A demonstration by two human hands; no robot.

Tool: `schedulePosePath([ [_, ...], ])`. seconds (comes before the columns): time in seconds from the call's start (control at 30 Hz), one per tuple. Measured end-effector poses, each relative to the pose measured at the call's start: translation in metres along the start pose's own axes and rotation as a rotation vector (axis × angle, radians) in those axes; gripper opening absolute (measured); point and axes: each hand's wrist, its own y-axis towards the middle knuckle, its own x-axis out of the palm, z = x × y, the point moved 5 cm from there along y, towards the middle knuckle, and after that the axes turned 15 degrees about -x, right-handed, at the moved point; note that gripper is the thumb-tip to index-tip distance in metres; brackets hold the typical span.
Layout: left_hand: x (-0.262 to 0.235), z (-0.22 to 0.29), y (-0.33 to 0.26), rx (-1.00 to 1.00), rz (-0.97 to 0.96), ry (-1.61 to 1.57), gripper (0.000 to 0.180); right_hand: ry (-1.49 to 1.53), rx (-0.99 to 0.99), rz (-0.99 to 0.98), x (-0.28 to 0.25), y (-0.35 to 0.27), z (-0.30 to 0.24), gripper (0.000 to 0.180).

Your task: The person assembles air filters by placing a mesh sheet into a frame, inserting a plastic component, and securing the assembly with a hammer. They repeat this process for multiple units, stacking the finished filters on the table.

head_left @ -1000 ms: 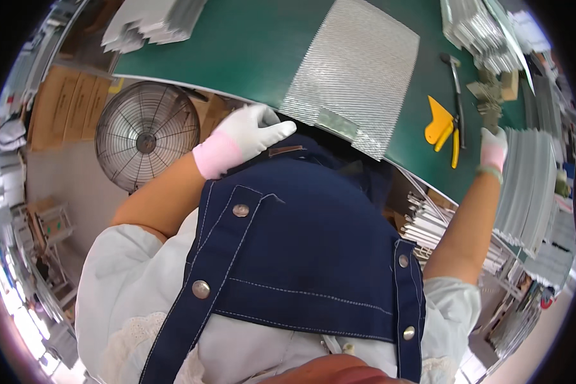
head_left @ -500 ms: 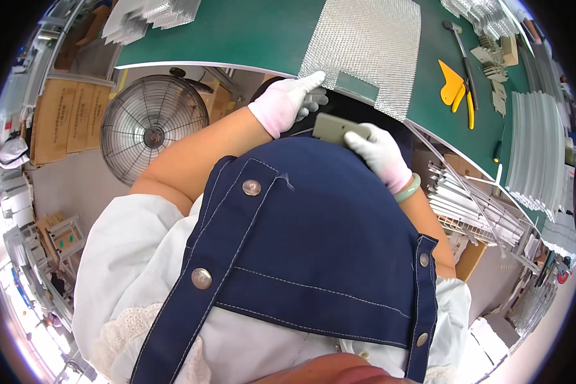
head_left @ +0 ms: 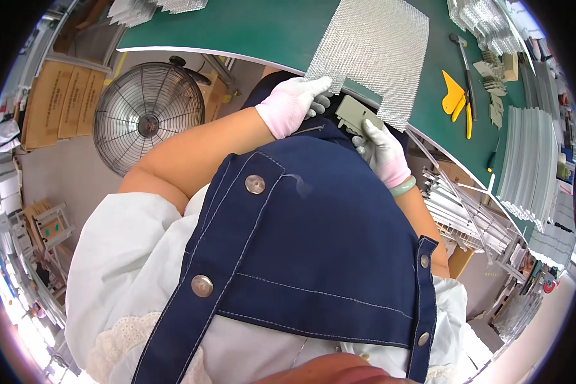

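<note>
Where the body stands nearest: a navy denim apron (head_left: pixel 313 243) with metal snaps fills the foreground.
Right hand (head_left: pixel 383 150): gloved, grasping a plate with the thumb on top and the fingers below; a pale green bracelet (head_left: pixel 403 186) sits above its cuff. A second ago it is away at the plate pile on the right.
Grey-green plate (head_left: pixel 352 114): half a second ago low over the apron, now raised and tilted just beside the panel's near edge; whether they touch cannot be told.
Left hand (head_left: pixel 294 102): gloved, pinching the near-left corner of the panel, thumb above and fingers curled beneath.
Silver mesh panel (head_left: pixel 377 48): lying on the green desk (head_left: pixel 237 32), its near end reaching the desk's edge. A rectangular patch (head_left: pixel 363 91) breaks that end; notch or fitted piece, I cannot tell.
Change: plate and panel now meet at one spot, a hand on each, so the work seems to have gone from fetching to lining up.
Tools right of the panel: a yellow scraper (head_left: pixel 451 93), yellow-handled pliers (head_left: pixel 469 125) and a hammer (head_left: pixel 472 89).
Farther right: loose plates (head_left: pixel 496 112) and stacked grey strips (head_left: pixel 528 160).
Beyond the desk, left: a floor fan (head_left: pixel 148 105) and cartons (head_left: pixel 80 105).
</note>
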Motion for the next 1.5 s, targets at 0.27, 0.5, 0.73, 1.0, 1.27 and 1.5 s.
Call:
schedulePosePath([
  [0.27,-0.001,-0.004,0.004,-0.133,-0.167,-0.219,0.045,-0.008,0.058,-0.085,0.002,0.008,0.005,0.031],
  [0.5,-0.002,-0.003,0.015,0.002,-0.078,0.079,0.033,-0.095,0.061,0.007,0.001,0.012,0.006,0.031],
  [0.73,0.002,-0.008,0.020,0.005,-0.217,-0.025,0.037,-0.028,0.006,0.046,0.011,0.008,0.004,0.032],
  [1.0,0.012,0.001,-0.002,-0.148,-0.088,0.229,0.050,-0.103,0.020,-0.007,0.009,0.008,0.002,0.037],
  [1.27,0.011,-0.003,0.004,-0.117,-0.092,0.238,0.044,0.260,-0.195,0.074,-0.017,0.008,-0.006,0.025],
  [1.5,0.014,-0.008,0.003,-0.156,-0.090,0.086,0.043,0.185,-0.208,0.130,-0.010,0.004,-0.014,0.023],
])
